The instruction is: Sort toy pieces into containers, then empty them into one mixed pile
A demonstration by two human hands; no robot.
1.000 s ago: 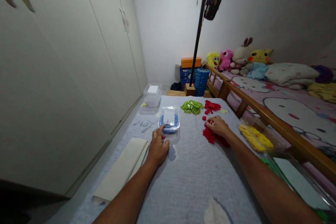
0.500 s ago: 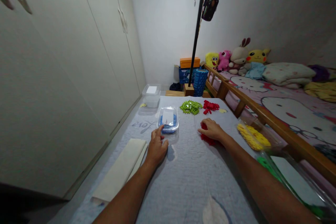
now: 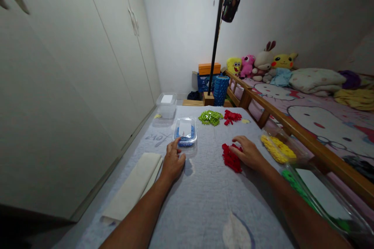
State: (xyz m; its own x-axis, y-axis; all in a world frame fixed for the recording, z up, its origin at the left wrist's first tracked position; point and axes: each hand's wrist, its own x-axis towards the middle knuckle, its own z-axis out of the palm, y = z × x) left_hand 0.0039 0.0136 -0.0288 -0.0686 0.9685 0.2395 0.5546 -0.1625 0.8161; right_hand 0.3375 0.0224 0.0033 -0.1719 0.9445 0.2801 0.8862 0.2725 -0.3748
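Observation:
My left hand [image 3: 173,160] rests by the near edge of a clear plastic box [image 3: 186,132] with small blue pieces and a white label; its fingers are apart, and the index fingertip reaches the box's corner. On the right, my right hand [image 3: 248,153] is at the edge of a pile of small red pieces [image 3: 230,158], thumb and fingers spread, thumb over the pile. Farther back lie a heap of light green pieces [image 3: 210,117] and a second red heap [image 3: 232,116]. The exact shape of the small pieces is hard to make out.
A folded cream cloth [image 3: 136,186] lies at the left. An upright clear container [image 3: 167,106] stands at the back left. Along the right edge are a box of yellow pieces [image 3: 277,148] and a box of green pieces [image 3: 321,196], beside the wooden bed rail [image 3: 280,118].
My right hand has opened and drawn back to the right off the near red pile, leaving more of it visible. My left hand stays by the blue box. The view has shifted slightly.

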